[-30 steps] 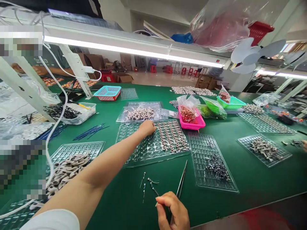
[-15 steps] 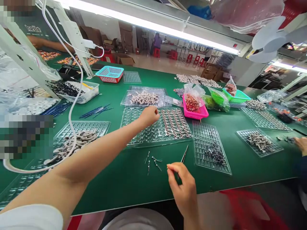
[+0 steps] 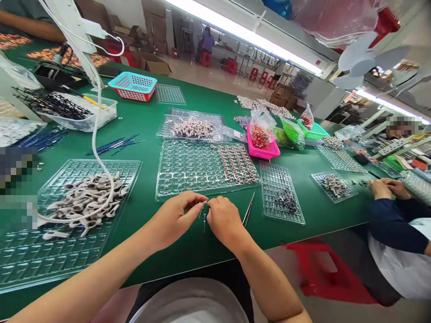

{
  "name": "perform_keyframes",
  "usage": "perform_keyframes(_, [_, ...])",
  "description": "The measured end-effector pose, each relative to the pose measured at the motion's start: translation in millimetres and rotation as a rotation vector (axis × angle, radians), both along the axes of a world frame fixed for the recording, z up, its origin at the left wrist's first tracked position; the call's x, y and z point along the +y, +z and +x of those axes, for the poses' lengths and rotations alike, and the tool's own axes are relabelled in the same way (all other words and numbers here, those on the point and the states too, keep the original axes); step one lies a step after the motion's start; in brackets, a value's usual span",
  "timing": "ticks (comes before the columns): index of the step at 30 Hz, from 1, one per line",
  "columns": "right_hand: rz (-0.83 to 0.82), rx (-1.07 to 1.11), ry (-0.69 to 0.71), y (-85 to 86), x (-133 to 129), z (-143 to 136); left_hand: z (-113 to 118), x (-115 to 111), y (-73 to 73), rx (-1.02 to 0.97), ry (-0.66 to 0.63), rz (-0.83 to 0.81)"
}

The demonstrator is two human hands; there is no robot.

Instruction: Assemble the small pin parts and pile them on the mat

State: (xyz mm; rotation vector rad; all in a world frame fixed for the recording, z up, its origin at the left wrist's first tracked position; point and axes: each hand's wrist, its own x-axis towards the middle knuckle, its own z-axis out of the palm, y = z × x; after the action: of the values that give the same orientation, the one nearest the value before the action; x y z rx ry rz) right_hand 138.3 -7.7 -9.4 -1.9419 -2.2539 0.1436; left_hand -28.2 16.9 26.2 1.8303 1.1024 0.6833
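Observation:
Close together over the near table, my left hand [image 3: 173, 220] and my right hand [image 3: 225, 220] meet fingertip to fingertip. Each pinches thumb against finger; whatever sits between the tips is too small and covered to make out. Just below, between the hands, shows a small component with thin wire leads [image 3: 204, 219]. Beside my right hand lie metal tweezers [image 3: 249, 208], partly behind it. Beyond my hands is a clear moulded tray [image 3: 188, 172], its right-hand columns filled with small grey-beige parts [image 3: 237, 165].
Left, loose grey-beige shells [image 3: 90, 197] are heaped on a clear tray under a white cable [image 3: 96, 134]. Behind stand a pink basket [image 3: 264, 152] and another heap [image 3: 193, 128]. Dark small parts [image 3: 286, 202] lie on a tray at right. A co-worker's hands [image 3: 387, 187] are farther right.
My left hand has come back from over the moulded tray to meet my right hand, which has moved left and up. The view has shifted, showing more of the co-worker at right.

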Motion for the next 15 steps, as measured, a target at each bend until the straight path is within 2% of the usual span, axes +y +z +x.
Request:
perform_keyframes(2, [0.007, 0.014, -0.013, 3.3, -1, 3, 0, 1, -6.6, -0.084, -0.033, -0.140])
perform_keyframes(4, [0.048, 0.143, -0.013, 7.9, -3, 7, 2, 3, -11.3, -0.188, -0.062, -0.302])
perform_keyframes(7, [0.144, 0.584, -0.025, 13.2, -12, 15, 6, 1, -15.2, -0.363, -0.058, -0.499])
perform_keyframes(9, [0.142, 0.880, -0.088, 12.7, -21, 20, 10, -1, -16.8, -0.467, -0.051, -0.616])
perform_keyframes(12, [0.084, 1.269, -0.197, 4.7, -36, 24, 15, -8, -19.2, -0.550, -0.074, -0.761])
perform_keyframes(15, [0.171, 1.557, -0.280, -6.7, -47, 21, 20, -15, -21.0, -0.566, -0.130, -0.823])
